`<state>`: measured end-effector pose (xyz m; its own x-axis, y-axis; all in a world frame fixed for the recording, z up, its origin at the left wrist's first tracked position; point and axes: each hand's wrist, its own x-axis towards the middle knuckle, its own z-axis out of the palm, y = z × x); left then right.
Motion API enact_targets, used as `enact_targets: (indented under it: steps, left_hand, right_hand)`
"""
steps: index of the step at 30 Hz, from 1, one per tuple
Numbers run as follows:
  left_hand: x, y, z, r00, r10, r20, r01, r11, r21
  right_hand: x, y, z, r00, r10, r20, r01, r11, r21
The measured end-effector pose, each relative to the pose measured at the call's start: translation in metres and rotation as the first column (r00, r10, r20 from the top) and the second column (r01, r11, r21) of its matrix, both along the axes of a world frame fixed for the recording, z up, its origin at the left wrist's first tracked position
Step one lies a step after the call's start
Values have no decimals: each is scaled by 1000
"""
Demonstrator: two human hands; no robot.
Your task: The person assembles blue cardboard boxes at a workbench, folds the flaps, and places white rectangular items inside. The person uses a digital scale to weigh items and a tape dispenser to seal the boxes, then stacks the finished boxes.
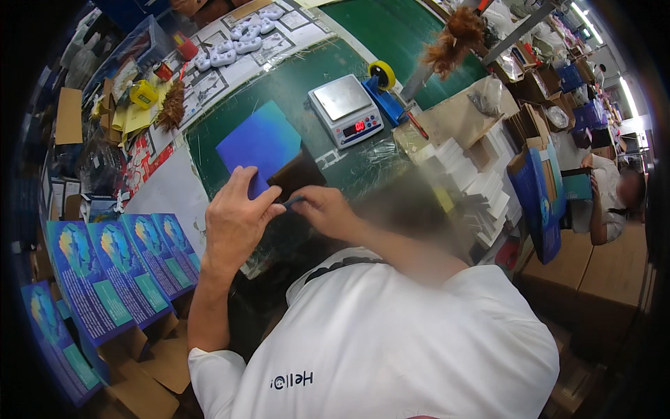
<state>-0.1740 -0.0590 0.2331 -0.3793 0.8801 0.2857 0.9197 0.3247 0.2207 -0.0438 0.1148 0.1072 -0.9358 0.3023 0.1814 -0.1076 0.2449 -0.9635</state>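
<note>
A blue box [258, 143] lies toward the near edge of the bench [293, 80], its upper face plain and shading from violet-blue at the left to turquoise at the far corner, with a dark brown side showing on the right. The left hand [239, 206] grips its near end, fingers spread on the blue face and thumb toward the right hand [324, 209], which pinches a narrow dark blue piece at that end; whether it is a flap of the box is hard to tell. Both hands cover the near end.

Right of the box, farther from the near edge, sits a white scale [345, 112] with a metal plate and lit red display. Just beside it stands a blue tape dispenser [384, 101] with a yellow tape roll [382, 75]. Pale game controllers [223, 56] lie near the far left edge. White cartons [481, 181] are heaped beyond the right edge, and a blurred dark patch hides the near right corner. Off the near left corner stands a row of printed blue boxes [94, 279], and a brown fur tuft [172, 106] lies beyond the left edge
</note>
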Motion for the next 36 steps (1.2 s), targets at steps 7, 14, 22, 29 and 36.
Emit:
enact_targets:
  steps: [7, 14, 22, 29, 36]
  left_hand:
    - [7, 0, -16, 996, -44, -72, 38, 996, -84]
    - [22, 26, -13, 997, 70, -16, -71, 995, -74]
    - [44, 39, -12, 968, 242, 69, -232, 964, -133]
    - [48, 38, -20, 925, 341, 169, -330, 940, -90]
    - [54, 34, -32, 930, 334, 150, -344, 938, 47]
  right_hand:
    - [17, 31, -10, 995, -67, 78, 66, 998, 18]
    - [18, 240, -61, 747, -657, 104, 548, 696, 464]
    - [-17, 404, -126, 662, -515, 545, 422, 857, 296]
    - [1, 395, -118, 773, -589, 235, 487, 789, 374]
    - [45, 384, -166, 793, -389, 469, 548, 793, -268]
